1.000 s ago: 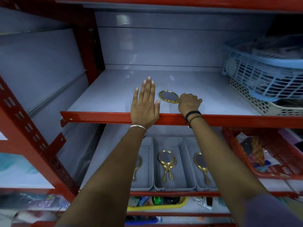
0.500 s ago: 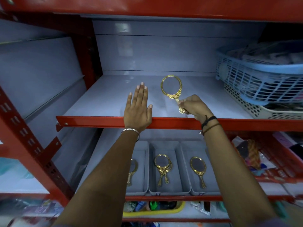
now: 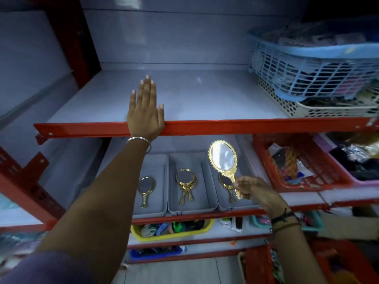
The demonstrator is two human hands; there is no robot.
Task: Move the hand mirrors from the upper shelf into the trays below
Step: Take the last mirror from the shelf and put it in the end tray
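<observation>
Gold mirror (image 3: pixel 223 158) is pinched by its handle in the right hand (image 3: pixel 255 190), above the right tray (image 3: pixel 235 206) holding another mirror. Left hand (image 3: pixel 145 113) lies flat, fingers spread, on the shelf (image 3: pixel 205 99); baskets (image 3: pixel 311 64) sit right.

No legible text, brand or number anywhere. Small labels (image 3: pixel 229 209) sit on the front walls of the grey trays (image 3: pixel 191 210) on the lower shelf, possibly printed, but too small and blurred to read.
</observation>
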